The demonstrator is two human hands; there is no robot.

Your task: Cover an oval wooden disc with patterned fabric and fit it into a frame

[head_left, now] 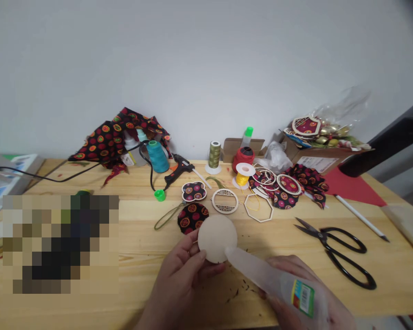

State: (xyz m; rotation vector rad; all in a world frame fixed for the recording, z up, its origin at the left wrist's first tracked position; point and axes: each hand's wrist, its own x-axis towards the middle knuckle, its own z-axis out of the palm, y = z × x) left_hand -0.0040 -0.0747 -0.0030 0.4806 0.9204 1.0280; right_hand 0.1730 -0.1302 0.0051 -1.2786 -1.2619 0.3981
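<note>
Held between the thumb and fingers of my left hand (179, 270) is a plain pale wooden disc (217, 238). My right hand (296, 284) is wrapped round a translucent glue bottle (261, 275) with a coloured label, tilted so that its nozzle meets the disc's lower right edge. Just behind the disc lies a round piece of dark patterned fabric (192, 217), partly covered by it. Beyond that are a fabric-filled flower-shaped frame (194, 191), an oval lattice frame (225, 201) and a green cord loop (168, 217). A small green cap (159, 195) stands farther left.
Black-handled scissors (337, 247) and a white pen (361, 217) lie to the right. Along the back are a glue gun (181, 168), a teal thread cone (157, 156), a yellow thread spool (243, 176), an octagonal frame (259, 208) and a cardboard box (316, 160). A pixelated patch covers the left.
</note>
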